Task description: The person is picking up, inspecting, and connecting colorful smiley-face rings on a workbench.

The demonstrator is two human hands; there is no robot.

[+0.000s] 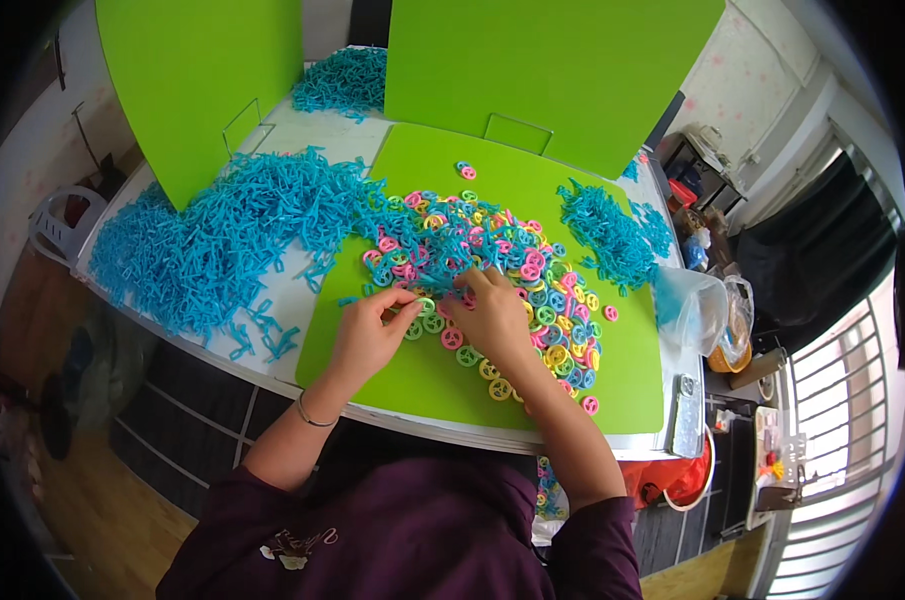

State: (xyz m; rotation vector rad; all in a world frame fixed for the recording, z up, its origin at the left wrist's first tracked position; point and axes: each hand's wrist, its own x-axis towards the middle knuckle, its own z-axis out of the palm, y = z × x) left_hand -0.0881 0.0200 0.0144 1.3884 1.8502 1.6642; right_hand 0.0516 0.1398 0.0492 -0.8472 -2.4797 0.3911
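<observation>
My left hand [368, 335], with a bangle on the wrist, pinches a small light green plastic wheel [426, 306] between thumb and fingertips. Just right of it, my right hand [490, 312] reaches into the pile with curled fingers; its fingertips are partly hidden among blue pieces, and I cannot make out what they grip. Around both hands lies a heap of spoked plastic wheels [555, 335] in pink, yellow, green and blue. Small blue forked plastic pieces [450, 258] are mixed into the heap's far side. Everything rests on a green mat [372, 400].
A large mound of blue pieces [212, 240] covers the table's left, and a smaller pile [607, 235] lies right. Upright green boards [552, 70] stand behind. A phone [685, 415] lies at the right edge, beside a clear plastic bag [687, 305]. A red bag [672, 480] sits below.
</observation>
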